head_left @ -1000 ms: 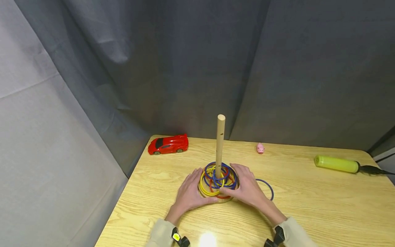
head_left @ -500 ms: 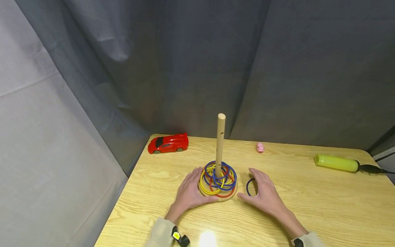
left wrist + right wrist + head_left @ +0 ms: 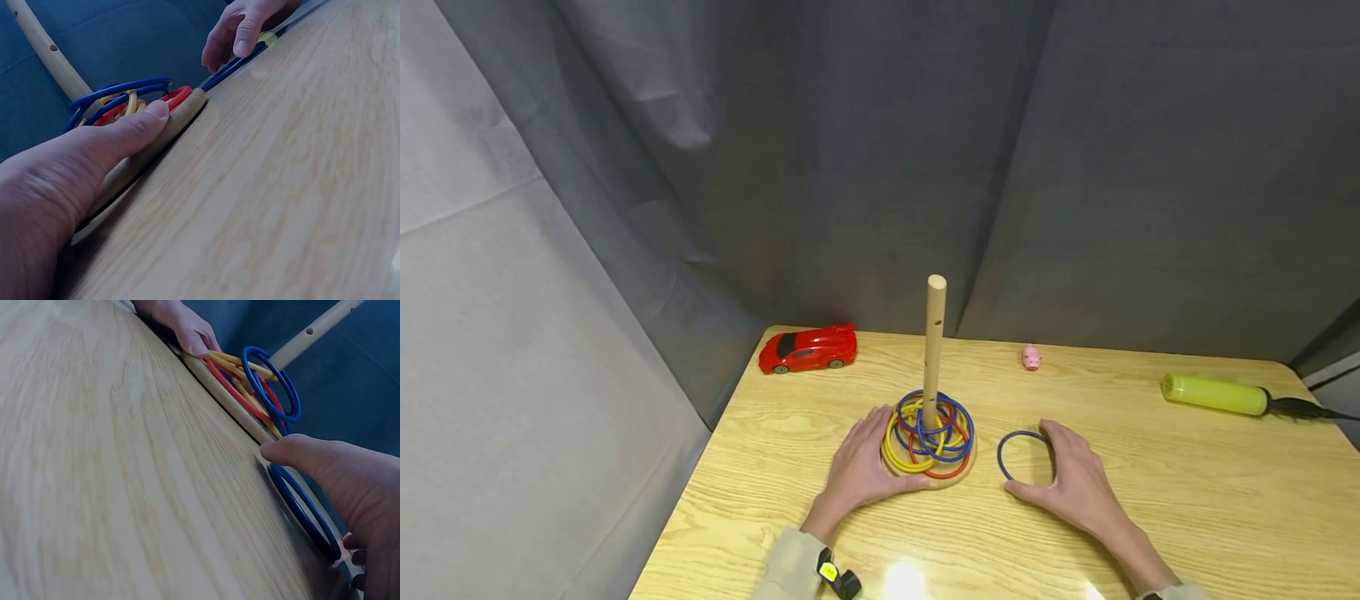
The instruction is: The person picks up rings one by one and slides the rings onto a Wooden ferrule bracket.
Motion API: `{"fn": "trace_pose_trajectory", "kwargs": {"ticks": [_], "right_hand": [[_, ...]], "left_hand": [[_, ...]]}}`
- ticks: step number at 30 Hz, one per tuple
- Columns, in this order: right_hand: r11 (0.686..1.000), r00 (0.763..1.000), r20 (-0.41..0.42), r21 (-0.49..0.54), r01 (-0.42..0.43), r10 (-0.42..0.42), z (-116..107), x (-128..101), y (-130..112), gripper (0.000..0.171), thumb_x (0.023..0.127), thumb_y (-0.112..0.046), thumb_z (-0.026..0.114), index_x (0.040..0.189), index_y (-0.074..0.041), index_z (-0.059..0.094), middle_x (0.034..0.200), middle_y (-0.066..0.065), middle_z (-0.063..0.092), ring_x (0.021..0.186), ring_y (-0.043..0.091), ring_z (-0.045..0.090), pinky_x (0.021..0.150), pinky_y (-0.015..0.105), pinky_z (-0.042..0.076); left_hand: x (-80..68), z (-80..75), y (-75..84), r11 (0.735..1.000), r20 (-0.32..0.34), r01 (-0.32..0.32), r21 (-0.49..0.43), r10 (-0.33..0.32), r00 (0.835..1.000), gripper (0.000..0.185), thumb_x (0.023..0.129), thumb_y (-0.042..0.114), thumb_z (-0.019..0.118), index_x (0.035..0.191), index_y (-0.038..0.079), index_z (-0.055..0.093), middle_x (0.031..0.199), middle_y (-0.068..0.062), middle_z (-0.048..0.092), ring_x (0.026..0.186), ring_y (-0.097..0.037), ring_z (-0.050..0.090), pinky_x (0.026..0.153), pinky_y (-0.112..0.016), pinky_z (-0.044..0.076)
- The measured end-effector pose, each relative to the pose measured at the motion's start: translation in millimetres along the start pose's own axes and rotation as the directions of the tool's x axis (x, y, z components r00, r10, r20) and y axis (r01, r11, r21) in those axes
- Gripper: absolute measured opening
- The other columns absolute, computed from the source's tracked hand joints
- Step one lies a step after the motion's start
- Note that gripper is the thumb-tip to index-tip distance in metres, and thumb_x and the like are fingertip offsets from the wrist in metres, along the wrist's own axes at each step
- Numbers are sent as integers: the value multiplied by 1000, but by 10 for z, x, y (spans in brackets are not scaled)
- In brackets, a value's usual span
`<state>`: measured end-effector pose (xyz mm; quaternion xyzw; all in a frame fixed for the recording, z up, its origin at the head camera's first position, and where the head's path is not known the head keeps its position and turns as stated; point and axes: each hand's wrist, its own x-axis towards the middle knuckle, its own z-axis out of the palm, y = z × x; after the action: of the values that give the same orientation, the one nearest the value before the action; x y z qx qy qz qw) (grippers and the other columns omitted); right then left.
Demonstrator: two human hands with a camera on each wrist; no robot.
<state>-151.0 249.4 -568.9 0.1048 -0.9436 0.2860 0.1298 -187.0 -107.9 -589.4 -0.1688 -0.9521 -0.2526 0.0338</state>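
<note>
Fingers (image 3: 1051, 435) of right hand (image 3: 1075, 487) are loosely spread, touching the loose blue ring (image 3: 1017, 455) lying flat on the tabletop (image 3: 1187, 500), lower-centre of frame, w/ nothing gripped. Ring sits just left of palm; left hand (image 3: 857, 471) rests at ring-stack base (image 3: 958, 477).

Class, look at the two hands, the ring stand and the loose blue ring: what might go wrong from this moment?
1. The loose blue ring lies flat on the table, so the right hand may slide it rather than lift it.
2. The peg is tall and thin; a knock might tip the stand, though the left hand rests against the base.
</note>
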Motion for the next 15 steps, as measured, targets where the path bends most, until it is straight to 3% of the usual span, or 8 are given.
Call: {"fn": "trace_pose_trajectory", "kwargs": {"ticks": [8,15], "right_hand": [[999,999,23,-23,-47,48,-29,-48,38,111,67,-64,91,144,4,51,144,29,49,132,52,41,98,72,36],[998,998,-47,-30,-48,47,25,-13,93,93,66,-61,93,129,1,64,133,23,54,124,46,45,92,66,37]], "left_hand": [[-10,5,10,1000,-6,5,-14,-5,1000,138,64,96,65,167,11,27,171,-4,31,159,-20,24,129,-41,25],[-11,21,0,1000,-3,15,-20,-15,1000,139,64,97,65,167,13,26,171,-2,29,159,-19,23,129,-41,25]]}}
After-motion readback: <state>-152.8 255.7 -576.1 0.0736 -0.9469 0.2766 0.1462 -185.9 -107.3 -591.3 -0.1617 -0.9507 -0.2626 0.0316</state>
